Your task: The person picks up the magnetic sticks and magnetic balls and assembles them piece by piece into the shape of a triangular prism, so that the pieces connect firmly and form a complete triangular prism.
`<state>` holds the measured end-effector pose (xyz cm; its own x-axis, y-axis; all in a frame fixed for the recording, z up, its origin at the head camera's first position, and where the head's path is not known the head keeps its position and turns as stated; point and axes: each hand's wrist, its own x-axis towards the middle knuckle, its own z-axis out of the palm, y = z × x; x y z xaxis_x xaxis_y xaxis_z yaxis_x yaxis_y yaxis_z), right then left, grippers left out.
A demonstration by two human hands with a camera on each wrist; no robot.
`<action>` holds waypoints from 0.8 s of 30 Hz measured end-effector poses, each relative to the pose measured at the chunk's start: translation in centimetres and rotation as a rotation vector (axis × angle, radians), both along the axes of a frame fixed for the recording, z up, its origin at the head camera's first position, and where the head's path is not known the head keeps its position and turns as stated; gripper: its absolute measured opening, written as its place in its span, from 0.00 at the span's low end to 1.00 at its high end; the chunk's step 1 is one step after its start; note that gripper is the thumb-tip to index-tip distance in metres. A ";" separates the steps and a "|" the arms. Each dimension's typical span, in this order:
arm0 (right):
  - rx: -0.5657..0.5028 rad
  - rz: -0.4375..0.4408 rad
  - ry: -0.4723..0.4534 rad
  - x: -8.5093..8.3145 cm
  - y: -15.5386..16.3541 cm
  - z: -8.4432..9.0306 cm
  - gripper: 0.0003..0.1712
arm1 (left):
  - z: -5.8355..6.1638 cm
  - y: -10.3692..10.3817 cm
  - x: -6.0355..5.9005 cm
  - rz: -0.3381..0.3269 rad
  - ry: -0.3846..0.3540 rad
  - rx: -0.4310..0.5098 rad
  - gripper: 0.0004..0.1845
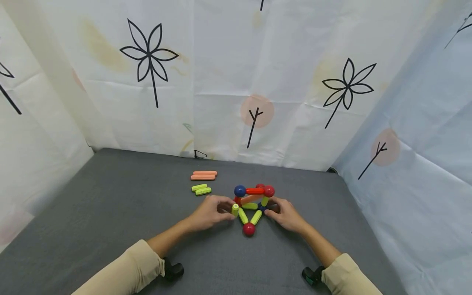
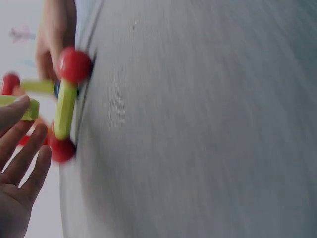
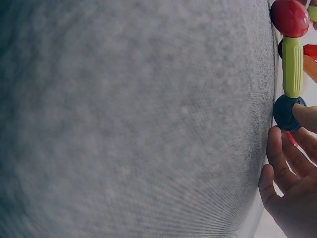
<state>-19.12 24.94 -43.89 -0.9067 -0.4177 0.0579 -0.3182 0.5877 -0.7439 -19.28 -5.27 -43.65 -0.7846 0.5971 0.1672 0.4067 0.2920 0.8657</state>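
Observation:
A built frame of balls and rods stands on the grey table between both hands. Its front corner is a red ball [image 1: 249, 229] joined to two yellow-green rods [image 1: 257, 217]. Along the top, a red rod [image 1: 254, 191] links a blue ball [image 1: 240, 191] and another red ball [image 1: 269, 191]. My left hand [image 1: 209, 212] pinches a separate-looking yellow-green rod [image 1: 235, 210] at the frame's left side; whether it touches the frame I cannot tell. On the right, my right hand [image 1: 289, 216] holds the lower dark blue ball [image 3: 286, 113] between thumb and fingers.
Behind the left hand lie two orange rods [image 1: 203, 177] and two short yellow-green rods [image 1: 203, 191]. The grey tabletop [image 1: 110, 196] meets a patterned white cloth [image 1: 221, 135] at the back and sides.

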 end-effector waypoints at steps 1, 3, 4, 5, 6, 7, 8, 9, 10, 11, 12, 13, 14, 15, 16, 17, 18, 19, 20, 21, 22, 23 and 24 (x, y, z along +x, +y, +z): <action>0.000 0.000 0.001 0.0 0.0 0.0 0.23 | 0.1 0.7 0.2 -0.018 -0.012 0.006 0.15; 0.000 0.001 0.006 0.1 0.0 0.1 0.22 | 0.2 1.9 0.5 -0.051 -0.025 0.007 0.15; 0.000 0.002 0.009 0.1 -0.1 0.1 0.22 | 0.3 2.5 0.6 -0.060 -0.032 0.003 0.16; -0.001 0.003 0.012 0.1 -0.1 0.1 0.22 | 0.2 3.0 0.7 -0.068 -0.034 -0.005 0.16; -0.001 0.003 0.015 0.1 -0.1 0.1 0.22 | 0.2 3.4 0.8 -0.074 -0.033 -0.015 0.16; -0.002 0.005 0.018 0.1 -0.1 0.1 0.22 | 0.1 3.7 0.8 -0.080 -0.028 -0.023 0.16; -0.002 0.006 0.021 0.1 -0.1 0.1 0.22 | 0.0 3.9 0.9 -0.085 -0.024 -0.028 0.17; -0.002 0.007 0.023 0.1 0.0 0.0 0.22 | -0.1 4.1 0.9 -0.089 -0.019 -0.035 0.17; -0.002 0.008 0.024 0.1 -0.1 0.0 0.22 | -0.2 4.1 0.9 -0.095 -0.010 -0.036 0.17; -0.002 0.010 0.025 0.0 -0.1 -0.1 0.22 | -0.3 4.0 0.9 -0.098 -0.001 -0.037 0.18; -0.002 0.013 0.024 0.0 -0.1 -0.1 0.22 | -0.4 3.8 0.8 -0.099 0.005 -0.035 0.17; 0.000 0.015 0.022 0.0 0.0 -0.1 0.22 | -0.5 3.6 0.8 -0.102 0.007 -0.030 0.17; 0.003 0.018 0.021 0.0 0.0 -0.1 0.22 | -0.6 3.3 0.7 -0.099 0.009 -0.028 0.17; 0.007 0.019 0.017 -0.1 0.0 -0.1 0.22 | -0.8 3.0 0.5 -0.090 0.012 -0.028 0.16; 0.010 0.021 0.011 -0.1 0.1 -0.1 0.22 | -1.0 2.7 0.4 -0.074 0.017 -0.026 0.15; 0.012 0.022 0.008 -0.2 0.1 0.0 0.21 | -1.2 2.4 0.2 -0.049 0.023 -0.027 0.14; 0.015 0.024 0.006 -0.2 0.2 0.1 0.20 | -1.3 2.1 0.0 -0.021 0.028 -0.025 0.13; 0.020 0.028 0.010 -0.3 0.2 0.1 0.20 | -1.5 1.8 -0.2 0.011 0.037 -0.021 0.12; 0.025 0.028 0.014 -0.4 0.2 0.2 0.19 | -1.6 1.7 -0.5 0.049 0.047 -0.020 0.12; 0.027 0.025 0.016 -0.4 0.2 0.3 0.18 | -1.7 1.5 -0.7 0.086 0.052 -0.017 0.12; 0.023 0.021 0.017 -0.5 0.2 0.4 0.17 | -1.7 1.4 -1.0 0.116 0.059 -0.011 0.13; 0.020 0.013 0.025 -0.6 0.1 0.5 0.16 | -1.8 1.4 -1.3 0.142 0.062 -0.010 0.15; 0.014 -0.003 0.034 -0.8 0.0 0.6 0.15 | -1.8 1.4 -1.5 0.160 0.060 -0.010 0.17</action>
<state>-19.92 24.98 -43.32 -0.9054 -0.4164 0.0825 -0.3416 0.5991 -0.7241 -20.80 -3.87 -45.43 -0.8586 0.4672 0.2111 0.4051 0.3659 0.8378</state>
